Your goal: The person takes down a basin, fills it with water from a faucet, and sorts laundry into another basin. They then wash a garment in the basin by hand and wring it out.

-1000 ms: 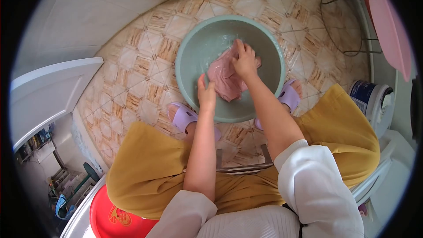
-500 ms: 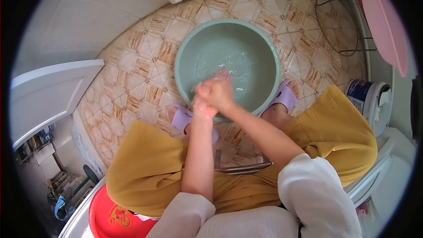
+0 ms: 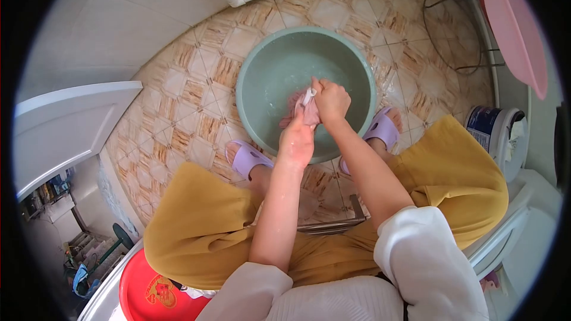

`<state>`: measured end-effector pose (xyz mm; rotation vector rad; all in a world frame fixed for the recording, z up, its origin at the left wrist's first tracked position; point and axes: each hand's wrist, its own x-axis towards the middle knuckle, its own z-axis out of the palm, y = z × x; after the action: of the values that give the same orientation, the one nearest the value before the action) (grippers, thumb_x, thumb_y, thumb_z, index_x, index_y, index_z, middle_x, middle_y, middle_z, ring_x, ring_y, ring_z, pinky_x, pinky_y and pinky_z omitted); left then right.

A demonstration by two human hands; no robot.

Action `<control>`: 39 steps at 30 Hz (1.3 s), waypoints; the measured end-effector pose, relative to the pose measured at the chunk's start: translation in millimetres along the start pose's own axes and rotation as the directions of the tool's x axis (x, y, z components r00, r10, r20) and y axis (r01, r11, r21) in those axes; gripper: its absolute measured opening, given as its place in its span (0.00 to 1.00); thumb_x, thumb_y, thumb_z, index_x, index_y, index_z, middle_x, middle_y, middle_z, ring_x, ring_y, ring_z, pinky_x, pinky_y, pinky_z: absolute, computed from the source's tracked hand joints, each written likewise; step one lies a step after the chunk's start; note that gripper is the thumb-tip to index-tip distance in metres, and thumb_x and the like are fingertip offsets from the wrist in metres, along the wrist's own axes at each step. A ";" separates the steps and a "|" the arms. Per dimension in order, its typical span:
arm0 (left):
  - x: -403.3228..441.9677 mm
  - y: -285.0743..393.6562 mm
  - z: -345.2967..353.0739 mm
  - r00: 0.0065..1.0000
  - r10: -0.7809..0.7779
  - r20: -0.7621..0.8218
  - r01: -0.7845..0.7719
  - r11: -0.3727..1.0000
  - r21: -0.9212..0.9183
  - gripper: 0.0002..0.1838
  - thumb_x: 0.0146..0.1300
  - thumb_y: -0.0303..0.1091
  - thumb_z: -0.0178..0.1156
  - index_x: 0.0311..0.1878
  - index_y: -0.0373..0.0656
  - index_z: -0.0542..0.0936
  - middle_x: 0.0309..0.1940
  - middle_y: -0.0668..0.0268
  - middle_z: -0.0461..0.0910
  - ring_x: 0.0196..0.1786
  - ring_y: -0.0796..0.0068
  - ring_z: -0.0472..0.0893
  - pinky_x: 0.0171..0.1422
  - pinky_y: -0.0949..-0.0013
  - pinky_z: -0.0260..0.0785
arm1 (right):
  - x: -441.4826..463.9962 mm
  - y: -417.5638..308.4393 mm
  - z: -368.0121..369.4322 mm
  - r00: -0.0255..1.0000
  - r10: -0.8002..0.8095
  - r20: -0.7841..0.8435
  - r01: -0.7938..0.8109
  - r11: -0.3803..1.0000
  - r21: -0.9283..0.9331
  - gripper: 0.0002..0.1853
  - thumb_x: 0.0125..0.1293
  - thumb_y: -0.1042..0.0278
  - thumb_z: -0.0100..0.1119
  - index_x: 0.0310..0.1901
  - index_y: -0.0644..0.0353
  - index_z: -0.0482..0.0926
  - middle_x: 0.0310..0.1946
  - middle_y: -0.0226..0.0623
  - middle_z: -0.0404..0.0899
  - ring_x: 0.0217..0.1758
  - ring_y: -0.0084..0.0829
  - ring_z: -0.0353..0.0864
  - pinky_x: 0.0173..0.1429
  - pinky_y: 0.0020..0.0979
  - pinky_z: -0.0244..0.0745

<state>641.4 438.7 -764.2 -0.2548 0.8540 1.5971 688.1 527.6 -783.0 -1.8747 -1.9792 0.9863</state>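
A wet pink cloth item (image 3: pixel 293 110) with a white strip along its edge is bunched up over the green basin (image 3: pixel 262 53), which has some water in it. My left hand (image 3: pixel 297 142) grips the cloth from below, near the basin's front rim. My right hand (image 3: pixel 332 102) is closed on the other side of the cloth by the white strip. Both hands are close together above the water. Exactly what garment or cloth it is, I cannot tell.
Purple slippers (image 3: pixel 247 160) are on my feet either side of the basin. A red basin (image 3: pixel 157 297) stands at lower left, a white bucket (image 3: pixel 510 137) at right, a pink basin (image 3: pixel 517 30) at upper right. A white door (image 3: pixel 77 125) stands at left.
My hands were clasped together, blurred, over the left front of the basin. They have moved right and apart a little, and the pink cloth now shows between them.
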 end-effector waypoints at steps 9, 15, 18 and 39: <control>3.3 15.8 -0.3 0.996 -0.015 -0.082 0.014 1.000 -0.010 0.22 0.70 0.43 0.42 0.62 0.44 0.66 0.60 0.63 0.69 0.59 0.68 0.71 0.64 0.61 0.63 | -3.8 -19.5 10.7 0.980 -0.190 -0.060 0.194 0.978 0.076 0.16 0.59 0.56 0.54 0.19 0.53 0.80 0.18 0.44 0.77 0.22 0.45 0.78 0.33 0.43 0.74; 15.4 22.3 -17.6 0.803 -0.001 0.595 0.184 0.951 -0.247 0.21 0.71 0.41 0.37 0.64 0.44 0.64 0.61 0.65 0.68 0.61 0.70 0.69 0.68 0.65 0.54 | -32.4 -13.2 9.7 0.728 -0.658 -0.192 0.644 0.753 -0.134 0.19 0.64 0.49 0.47 0.27 0.52 0.83 0.23 0.46 0.79 0.28 0.48 0.81 0.35 0.44 0.76; 11.0 21.5 -9.9 0.993 0.045 -0.110 -0.046 0.999 -0.005 0.21 0.71 0.42 0.39 0.62 0.42 0.65 0.62 0.61 0.68 0.62 0.67 0.69 0.69 0.64 0.53 | -10.3 -10.3 9.0 0.962 -0.238 0.137 0.250 0.965 -0.083 0.22 0.64 0.45 0.47 0.28 0.53 0.83 0.26 0.48 0.80 0.34 0.50 0.81 0.40 0.46 0.75; 35.9 19.5 -47.5 0.903 0.031 -0.429 0.079 0.968 0.238 0.28 0.65 0.40 0.49 0.67 0.44 0.60 0.71 0.59 0.50 0.72 0.65 0.51 0.73 0.60 0.43 | 26.4 76.7 59.7 0.779 -0.521 0.350 0.627 0.618 -0.474 0.29 0.61 0.51 0.52 0.65 0.36 0.61 0.70 0.35 0.50 0.74 0.39 0.45 0.68 0.65 0.37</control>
<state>600.8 435.7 -811.8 -0.4460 1.3781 1.4098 709.1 530.6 -881.5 -1.1665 -2.9665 0.3839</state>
